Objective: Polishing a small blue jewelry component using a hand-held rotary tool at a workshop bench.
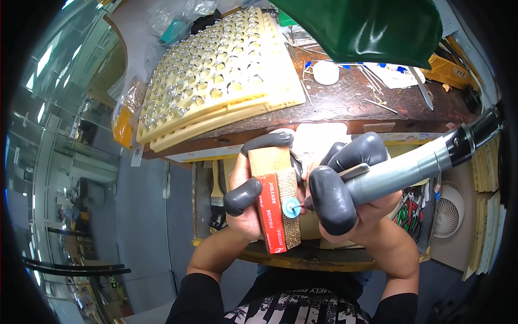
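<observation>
Black rubber cots cover the fingertips of my hands. My left hand (244, 221) is closed around a brown block wrapped with red tape (272, 216), which has a rough, bristly strip along its right side. In my right hand (335, 202) is a silver rotary handpiece (404, 173), gripped with the fingers near its tip. A small blue disc (291, 207) on the handpiece's thin shaft lies against the rough strip, apparently touching it. Whether the disc is spinning cannot be told. Behind the hands sits a white, crumpled-looking pad (322, 133), partly hidden.
Cream trays (288, 97) of shiny round metal pieces are stacked on the bench at left. A green lamp shade (372, 32) overhangs the bench. Thin rods (372, 81), a white round container (326, 72) and a knife (422, 89) lie beyond. A drawer below holds pliers (413, 216) and a brush (217, 181).
</observation>
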A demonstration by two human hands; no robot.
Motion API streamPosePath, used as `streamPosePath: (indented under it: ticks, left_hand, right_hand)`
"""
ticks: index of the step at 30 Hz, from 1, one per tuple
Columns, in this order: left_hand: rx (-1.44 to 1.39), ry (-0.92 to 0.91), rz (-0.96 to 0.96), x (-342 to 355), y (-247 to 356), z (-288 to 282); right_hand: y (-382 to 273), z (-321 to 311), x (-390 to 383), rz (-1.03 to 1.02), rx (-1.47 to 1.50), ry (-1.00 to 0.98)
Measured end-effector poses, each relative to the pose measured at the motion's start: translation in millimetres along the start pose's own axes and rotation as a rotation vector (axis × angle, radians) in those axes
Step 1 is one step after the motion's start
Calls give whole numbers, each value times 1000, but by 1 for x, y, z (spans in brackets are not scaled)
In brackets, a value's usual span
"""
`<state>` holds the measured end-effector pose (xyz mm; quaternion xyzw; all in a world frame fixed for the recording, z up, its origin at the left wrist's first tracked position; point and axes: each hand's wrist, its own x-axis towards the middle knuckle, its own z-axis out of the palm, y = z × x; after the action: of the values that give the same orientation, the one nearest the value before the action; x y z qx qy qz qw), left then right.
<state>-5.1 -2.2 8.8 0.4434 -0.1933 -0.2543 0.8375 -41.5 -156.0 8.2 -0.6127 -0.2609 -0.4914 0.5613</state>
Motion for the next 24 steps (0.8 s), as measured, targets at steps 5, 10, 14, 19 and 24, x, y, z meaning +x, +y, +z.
streamPosePath:
  ticks: [5, 10, 14, 19, 24]
  left_hand:
    - [7, -27, 14, 0, 0, -3]
    - [3, 18, 12, -1, 1, 0]
    - [-3, -33, 12, 2, 1, -2]
    - [-24, 40, -18, 0, 1, 3]
    - [-39, -39, 25, 2, 0, -2]
  right_hand:
    - [-1, 0, 1, -2, -15, -8]
    - [0, -2, 2, -26, -11, -25]
    - [-1, -3, -6, 5, -9, -43]
    - [1, -4, -7, -2, -22, -52]
    - [0, -6, -6, -21, -54, -73]
